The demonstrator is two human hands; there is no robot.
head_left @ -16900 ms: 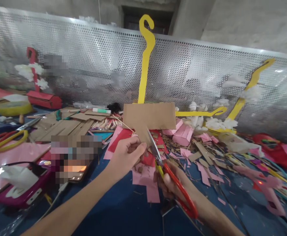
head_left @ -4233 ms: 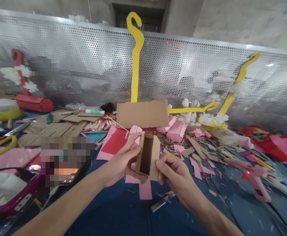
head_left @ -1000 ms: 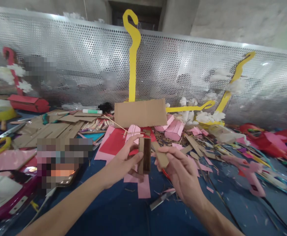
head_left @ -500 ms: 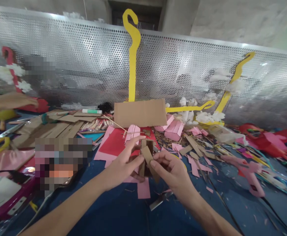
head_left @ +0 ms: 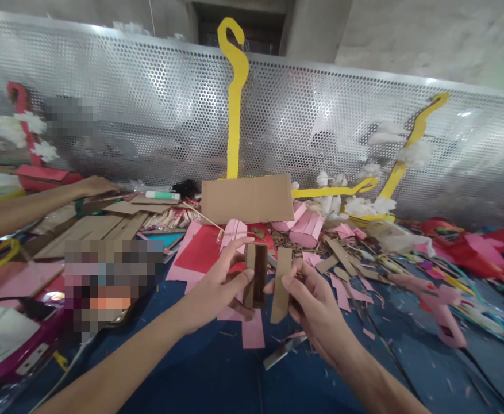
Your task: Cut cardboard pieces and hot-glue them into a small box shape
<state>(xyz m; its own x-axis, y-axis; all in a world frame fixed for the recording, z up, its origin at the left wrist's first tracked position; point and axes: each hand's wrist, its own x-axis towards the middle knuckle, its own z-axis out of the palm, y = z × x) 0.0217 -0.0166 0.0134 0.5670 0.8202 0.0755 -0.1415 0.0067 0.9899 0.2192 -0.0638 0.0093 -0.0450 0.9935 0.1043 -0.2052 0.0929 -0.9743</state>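
Note:
My left hand (head_left: 221, 283) is closed on a small open cardboard box (head_left: 259, 276), its hollow side facing me. Just to the right, my right hand (head_left: 314, 296) pinches a flat cardboard strip (head_left: 281, 286), held upright and apart from the box. Pink paper (head_left: 252, 330) lies beneath the hands on the blue tabletop. Close to my right wrist rests a metal-bladed tool (head_left: 284, 349), probably a cutter. Behind the hands, red paper (head_left: 197, 250) lies under a folded pink paper piece (head_left: 233, 233).
A larger cardboard box (head_left: 247, 198) stands ahead with a tall yellow hook-shaped piece (head_left: 233, 115) rising behind it. At right lies a pink glue gun (head_left: 433, 302) with its cord. Another person's hand (head_left: 96, 186) reaches in from the left above cardboard sheets (head_left: 81, 236). Perforated metal (head_left: 148, 115) backs the table.
The cardboard strip has moved right, away from the box opening, and turned more upright in my right hand. The other person's hand at left has reached further right.

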